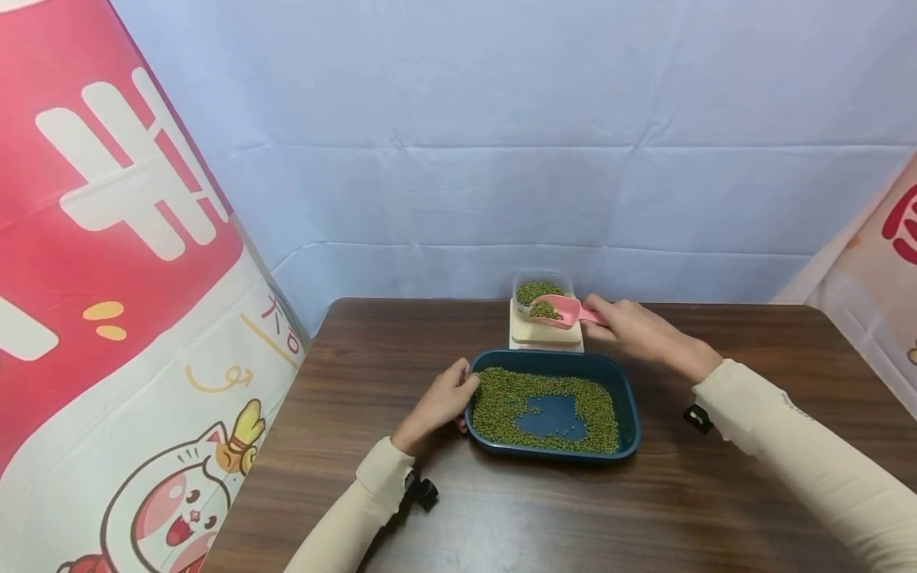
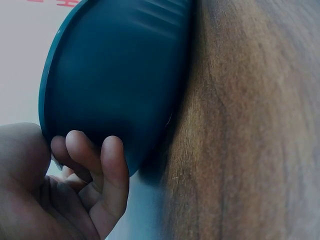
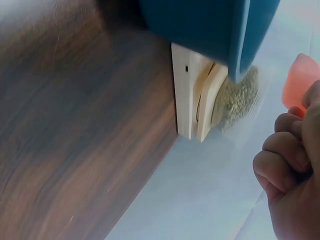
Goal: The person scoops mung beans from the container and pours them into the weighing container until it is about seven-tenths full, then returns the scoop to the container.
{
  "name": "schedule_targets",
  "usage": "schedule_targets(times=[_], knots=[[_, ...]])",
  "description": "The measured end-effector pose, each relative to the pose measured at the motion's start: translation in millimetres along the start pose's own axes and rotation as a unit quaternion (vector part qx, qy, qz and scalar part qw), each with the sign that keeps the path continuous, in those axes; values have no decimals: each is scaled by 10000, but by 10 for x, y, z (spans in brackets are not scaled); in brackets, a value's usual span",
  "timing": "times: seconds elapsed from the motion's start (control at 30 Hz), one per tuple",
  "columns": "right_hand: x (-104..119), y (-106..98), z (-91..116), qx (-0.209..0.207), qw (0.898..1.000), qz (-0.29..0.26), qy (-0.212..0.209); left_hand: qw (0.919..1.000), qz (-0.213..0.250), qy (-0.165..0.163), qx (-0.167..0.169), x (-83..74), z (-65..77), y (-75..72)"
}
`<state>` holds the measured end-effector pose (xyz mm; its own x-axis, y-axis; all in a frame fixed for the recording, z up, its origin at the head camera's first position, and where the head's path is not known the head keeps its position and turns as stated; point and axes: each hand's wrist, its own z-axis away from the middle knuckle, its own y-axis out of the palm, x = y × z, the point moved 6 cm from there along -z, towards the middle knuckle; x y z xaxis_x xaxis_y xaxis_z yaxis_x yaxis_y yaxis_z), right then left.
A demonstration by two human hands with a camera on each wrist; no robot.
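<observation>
My right hand [image 1: 629, 325] grips the handle of a pink scoop [image 1: 569, 311], which carries green mung beans. The scoop is level with the near side of a clear plastic container [image 1: 517, 285], partly hiding it. More beans [image 3: 239, 100] lie inside that container, which stands on a cream kitchen scale [image 1: 546, 337]. In front of the scale sits a dark blue tray [image 1: 627, 390] with beans spread round a bare patch. My left hand [image 1: 446, 395] pinches the tray's left rim; in the left wrist view its fingers [image 2: 114, 165] lie against the outer wall.
A brown wooden table [image 1: 401, 350] bears everything, and its far edge runs just behind the scale. Behind it hangs a pale cloth [image 1: 458, 191]. A red and white printed banner [image 1: 107, 278] stands at the left, another printed sheet at the right.
</observation>
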<state>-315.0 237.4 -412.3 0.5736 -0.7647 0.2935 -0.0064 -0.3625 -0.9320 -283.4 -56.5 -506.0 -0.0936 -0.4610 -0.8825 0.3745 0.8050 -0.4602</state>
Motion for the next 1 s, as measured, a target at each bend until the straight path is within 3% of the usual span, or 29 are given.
schedule_targets(times=[0.47, 1.0], knots=[[-229, -72, -79, -17, 9998, 107, 147, 10000, 50, 39, 27, 5, 1, 9], [-280, -182, -259, 50, 9997, 151, 175, 9999, 84, 108, 89, 13, -6, 2]])
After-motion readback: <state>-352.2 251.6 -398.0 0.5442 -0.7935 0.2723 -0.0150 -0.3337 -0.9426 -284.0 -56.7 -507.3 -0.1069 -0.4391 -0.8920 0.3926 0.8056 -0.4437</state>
